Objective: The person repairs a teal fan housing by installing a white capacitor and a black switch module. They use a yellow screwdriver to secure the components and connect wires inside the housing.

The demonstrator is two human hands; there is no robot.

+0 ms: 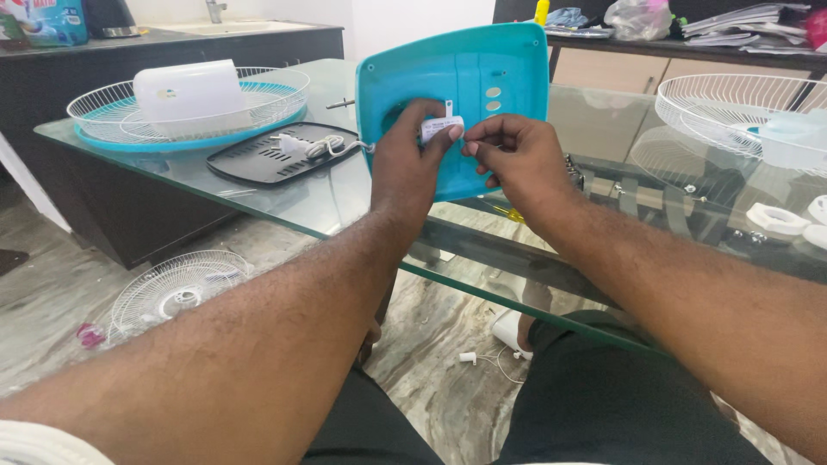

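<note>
Turquoise plastic fan base (469, 77) is standing on edge at the glass tabletop's (284, 202) near edge, underside facing the person; both hands, left hand (407, 164) and right hand (517, 159), are pinching its small white tag (441, 129), lying crosswise.

- Teal fan base (482, 77): lower middle covered by both hands.
- White tag (441, 129): partly under fingertips; print too small to read.
- Right wire guard (732, 108): cut off by frame edge.
- Floor guard (177, 288): part hidden behind left forearm.

Glass table (258, 202), grey marbled floor (52, 293), dark counter (172, 39) with sink behind, white wall (413, 17)
</note>
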